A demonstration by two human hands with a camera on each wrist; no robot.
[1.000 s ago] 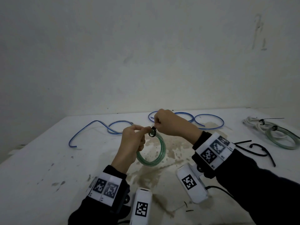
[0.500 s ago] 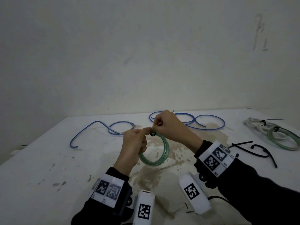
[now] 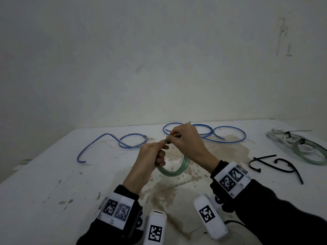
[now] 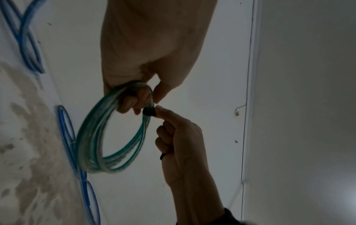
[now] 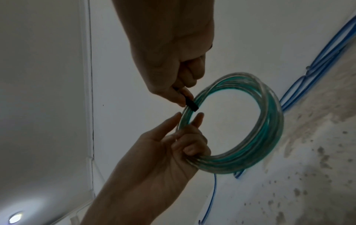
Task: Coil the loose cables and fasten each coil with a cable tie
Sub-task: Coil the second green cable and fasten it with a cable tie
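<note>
A coil of clear green cable (image 3: 177, 171) hangs above the stained middle of the white table (image 3: 53, 183). My left hand (image 3: 161, 147) grips the coil's top left, fingers curled round the strands (image 4: 133, 103). A black cable tie (image 3: 167, 142) is wrapped snugly round the strands at the top of the coil (image 5: 269, 137). My right hand (image 3: 172, 137) pinches the tie (image 5: 190, 104) between thumb and finger, right beside the left fingertips. In the left wrist view the tie's head (image 4: 148, 112) sits against the coil (image 4: 90, 137), and part of its tail is hidden in the right fist.
Two loose blue cables lie at the back, one left (image 3: 123, 142) and one centre-right (image 3: 221, 133). At the far right sit a tied white coil (image 3: 281, 137) and a tied green coil (image 3: 309, 152). Spare black cable ties (image 3: 276, 165) lie to the right of my right wrist. A wall stands behind the table.
The tie's loop, a visible ring one second ago, has drawn down tight on the coil. Both hands have lifted slightly, and the right hand has pulled up and to the right.
</note>
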